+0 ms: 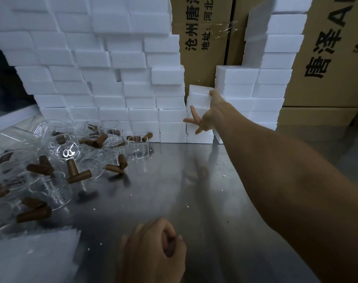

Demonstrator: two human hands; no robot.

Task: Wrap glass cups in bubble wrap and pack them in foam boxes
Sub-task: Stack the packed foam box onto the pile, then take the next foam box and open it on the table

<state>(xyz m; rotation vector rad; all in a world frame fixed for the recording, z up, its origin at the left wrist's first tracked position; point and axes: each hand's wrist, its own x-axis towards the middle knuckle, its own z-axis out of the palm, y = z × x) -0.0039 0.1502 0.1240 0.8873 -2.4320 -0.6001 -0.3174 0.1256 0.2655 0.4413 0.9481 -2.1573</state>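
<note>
Several clear glass cups point(57, 154) with brown wooden handles lie jumbled on the left of the steel table point(174, 180). White foam boxes point(112, 82) are stacked like a wall along the back. My right hand point(206, 115) reaches out to a short stack in the gap. It grips the top foam box point(198, 99) at its upper right corner, with the other fingers splayed over the stack's front. My left hand point(153, 250) rests on the table near the front edge, curled into a fist with nothing in it. A sheet of bubble wrap point(31, 258) lies at the front left.
Brown cardboard cartons point(202, 37) with printed characters stand behind the foam stacks and at the right point(327, 58). Small white foam crumbs are scattered over the table's middle. A taller foam stack point(253, 88) stands just right of the held box.
</note>
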